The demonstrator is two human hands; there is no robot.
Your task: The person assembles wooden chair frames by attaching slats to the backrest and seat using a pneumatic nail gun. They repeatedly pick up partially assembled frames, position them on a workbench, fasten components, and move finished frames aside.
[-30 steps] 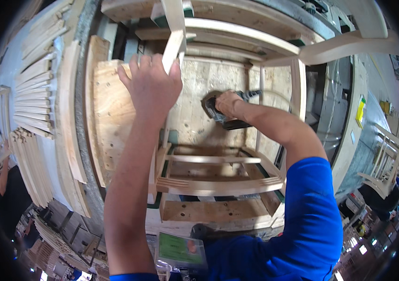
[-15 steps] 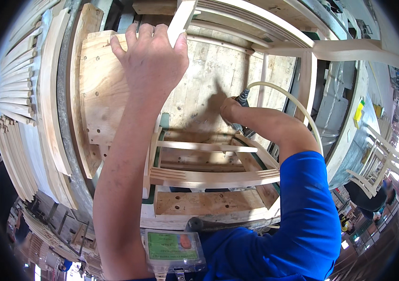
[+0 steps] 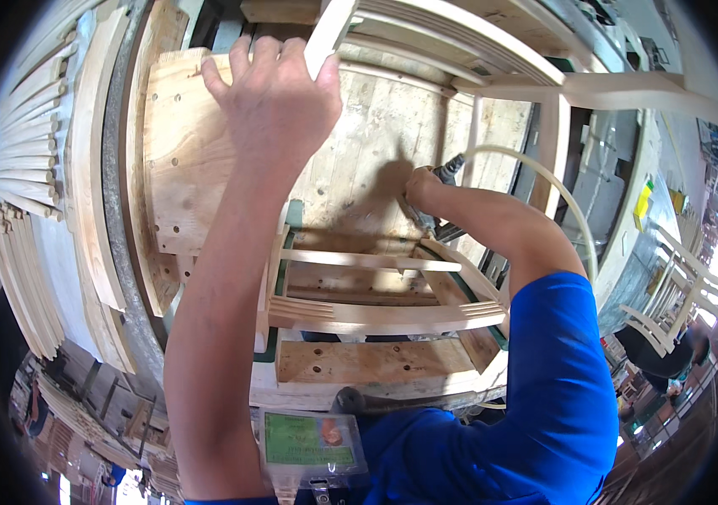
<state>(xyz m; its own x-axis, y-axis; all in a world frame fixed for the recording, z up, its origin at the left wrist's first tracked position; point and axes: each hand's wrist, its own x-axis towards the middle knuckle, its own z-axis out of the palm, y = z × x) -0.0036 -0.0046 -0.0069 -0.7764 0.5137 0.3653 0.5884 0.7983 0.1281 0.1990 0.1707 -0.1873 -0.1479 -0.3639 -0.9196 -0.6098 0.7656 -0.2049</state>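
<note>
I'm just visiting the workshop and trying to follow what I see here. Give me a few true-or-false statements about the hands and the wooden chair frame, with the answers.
1. The left hand grips a pale wooden chair leg. True.
2. The right hand holds a paintbrush. False: it holds a power tool with a pale hose looping from it.
3. The chair frame lies on a plywood workbench. True.
4. The person wears a red sleeve. False: the sleeve is blue.
5. Curved wooden slats are stacked at the left. True.
</note>
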